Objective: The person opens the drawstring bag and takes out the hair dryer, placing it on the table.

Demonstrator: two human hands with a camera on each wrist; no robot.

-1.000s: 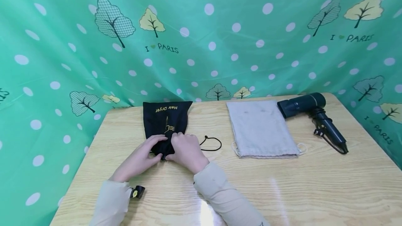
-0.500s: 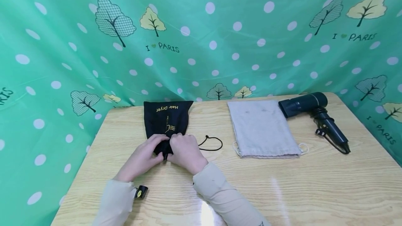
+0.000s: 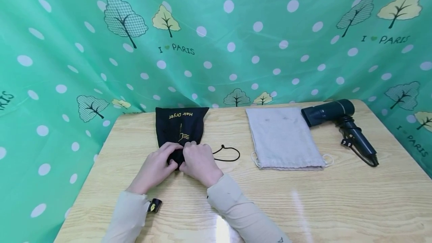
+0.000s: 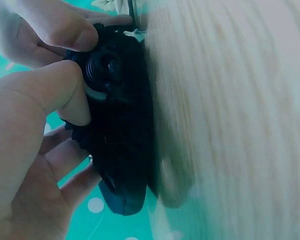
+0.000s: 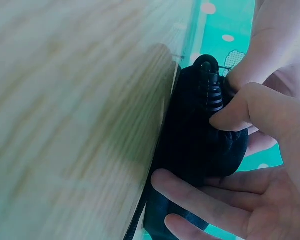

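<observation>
A black drawstring bag (image 3: 167,128) printed "Hair Dryer" lies at the left of the table, its mouth toward the person. My left hand (image 3: 153,170) grips one side of that mouth, thumb and fingers bent at the cloth. On the opposite side my right hand (image 3: 201,163) holds the edge too, its thumb near the left one. A ribbed cable end (image 5: 214,95) shows in the opening in the right wrist view. Most of what fills the bag is hidden by cloth. The looped black drawstring (image 3: 231,153) trails out to the right.
A light grey drawstring bag (image 3: 281,138) lies flat right of centre on the wooden table (image 3: 303,205). Beside it, a dark hair dryer (image 3: 332,110) with its cord wrapped rests at the back right. A green patterned curtain (image 3: 216,29) hangs behind.
The left hand has shifted slightly right, closer to the right hand. The dark piece between the thumbs at the mouth shows less now in the head view. The right hand stays on the bag.
</observation>
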